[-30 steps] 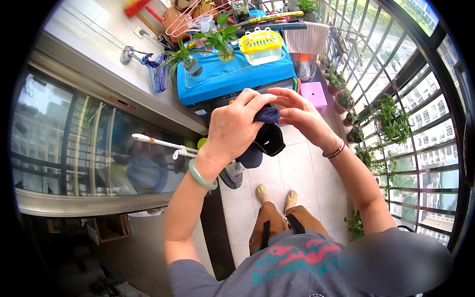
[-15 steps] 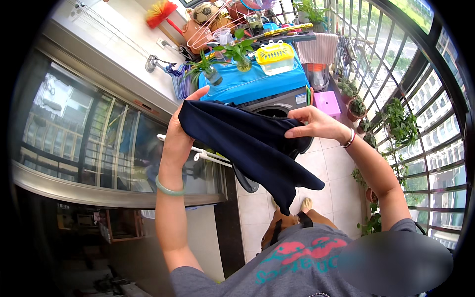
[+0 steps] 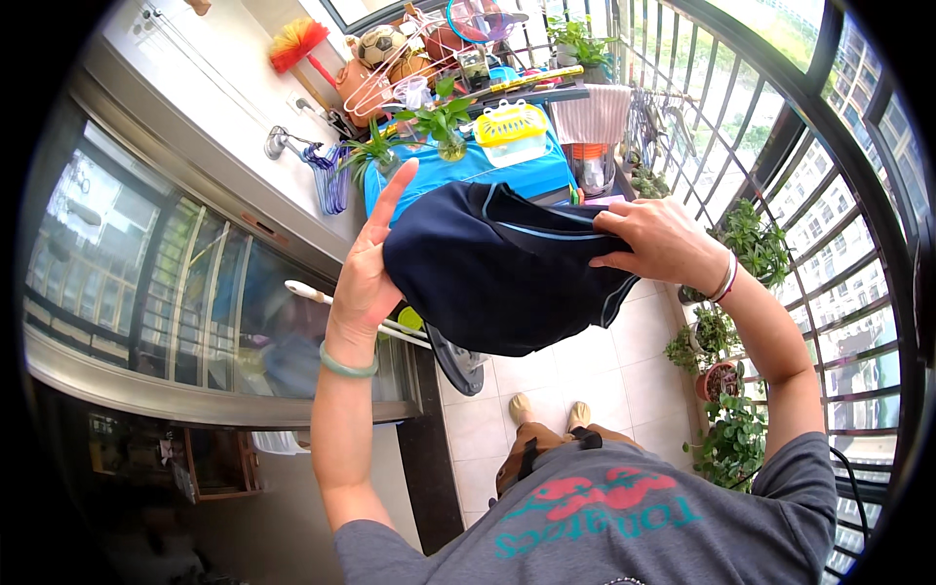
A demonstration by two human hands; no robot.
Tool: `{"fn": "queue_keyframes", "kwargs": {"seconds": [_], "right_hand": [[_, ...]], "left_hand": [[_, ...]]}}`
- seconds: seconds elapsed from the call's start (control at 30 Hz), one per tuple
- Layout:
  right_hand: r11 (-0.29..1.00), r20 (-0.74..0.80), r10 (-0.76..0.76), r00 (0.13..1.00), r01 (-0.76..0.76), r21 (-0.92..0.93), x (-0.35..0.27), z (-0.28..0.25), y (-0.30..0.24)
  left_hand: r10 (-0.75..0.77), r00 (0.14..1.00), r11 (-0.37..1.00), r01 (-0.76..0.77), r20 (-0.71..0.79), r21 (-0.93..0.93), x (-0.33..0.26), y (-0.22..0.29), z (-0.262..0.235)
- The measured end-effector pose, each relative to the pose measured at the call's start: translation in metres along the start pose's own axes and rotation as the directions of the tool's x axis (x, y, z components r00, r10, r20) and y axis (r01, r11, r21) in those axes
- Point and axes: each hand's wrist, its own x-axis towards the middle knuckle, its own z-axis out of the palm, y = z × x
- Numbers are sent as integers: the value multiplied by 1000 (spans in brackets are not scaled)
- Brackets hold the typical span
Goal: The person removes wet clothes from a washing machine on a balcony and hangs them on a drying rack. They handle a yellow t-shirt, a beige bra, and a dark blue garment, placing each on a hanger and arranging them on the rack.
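Observation:
A navy blue garment with light blue piping is stretched between my two hands at chest height; its exact kind is not clear. My right hand pinches its piped edge at the right, thumb below and fingers above. On the left end, my left hand bears the cloth against its palm, the index finger pointing up and the thumb hidden behind fabric. Under the garment, a white pole and a dark rounded tool head partly show.
Beyond the garment stands a washing machine under a blue cover, carrying potted plants and a yellow basket. Balls are piled behind. Purple hangers hang at left. Railings and plants line the right, a sliding window the left.
The garment has been turned and spread wider, so its light blue piping now shows. My right hand has shifted right, and my view has moved a little. My left index finger points up more.

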Motion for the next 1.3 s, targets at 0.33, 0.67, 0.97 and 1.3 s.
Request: {"fn": "queue_keyframes", "kwargs": {"seconds": [0.33, 0.67, 0.97, 1.3], "right_hand": [[978, -339, 207, 918, -201, 54, -27, 30, 37], [899, -496, 383, 779, -193, 392, -33, 69, 58], [791, -399, 608, 687, -565, 233, -21, 111, 122], [732, -503, 681, 533, -520, 440, 2, 131, 165]], "left_hand": [[-89, 981, 988, 109, -171, 114, 40, -55, 26], [31, 971, 710, 145, -237, 689, 94, -151, 6], [-43, 999, 543, 45, -26, 839, 166, -226, -3], [22, 994, 612, 70, -106, 787, 252, -252, -25]]}}
